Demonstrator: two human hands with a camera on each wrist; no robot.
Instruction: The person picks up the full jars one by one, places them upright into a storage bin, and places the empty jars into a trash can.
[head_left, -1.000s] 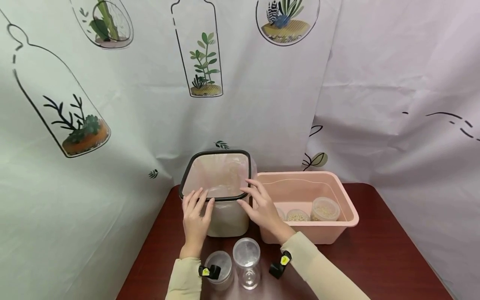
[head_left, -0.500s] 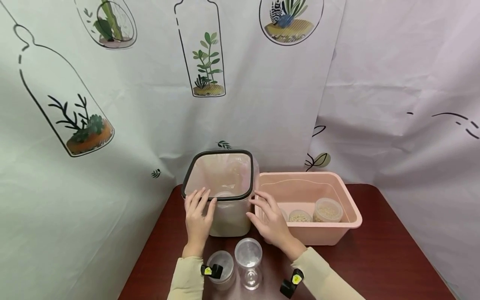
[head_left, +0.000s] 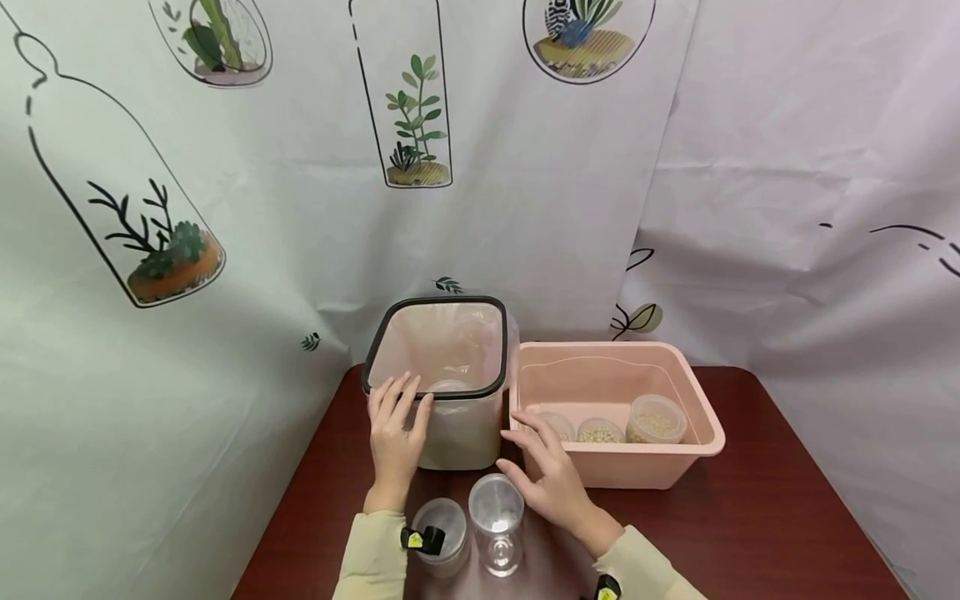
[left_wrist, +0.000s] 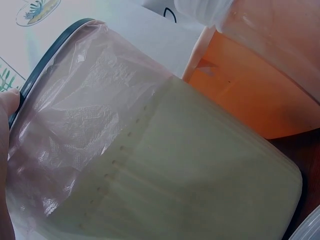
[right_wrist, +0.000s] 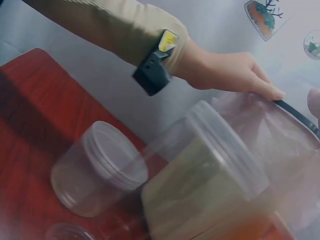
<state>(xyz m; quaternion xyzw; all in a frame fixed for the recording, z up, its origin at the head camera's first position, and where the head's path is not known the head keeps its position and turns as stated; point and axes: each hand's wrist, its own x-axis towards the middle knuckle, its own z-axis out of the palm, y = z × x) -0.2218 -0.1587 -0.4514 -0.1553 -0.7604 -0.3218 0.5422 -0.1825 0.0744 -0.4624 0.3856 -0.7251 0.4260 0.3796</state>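
A square trash can (head_left: pixel 459 442) with a black rim (head_left: pixel 461 395) and a thin clear plastic bag (left_wrist: pixel 100 95) folded over its edge stands at the back. My left hand (head_left: pixel 393 446) holds the near left part of that rim, fingertips over the top, thumb at the front. My right hand (head_left: pixel 555 487) is off the can, with fingers spread and nothing in them. It hovers just right of a clear lidded jar (head_left: pixel 497 504). Left of this jar stands another clear lidded jar (head_left: pixel 448 525), under my left wrist. The right wrist view shows both jars, the nearer (right_wrist: pixel 220 150) blurred.
A pink plastic tub (head_left: pixel 645 471) sits right of the can. Several round containers are in it, including a pale-grained one (head_left: pixel 656 421). Everything rests on a dark red table (head_left: pixel 757 492), with a printed cloth (head_left: pixel 525 225) behind.
My right hand has left the can's right front corner and come down and toward me, to the jar's right. My left hand has stayed at the rim.
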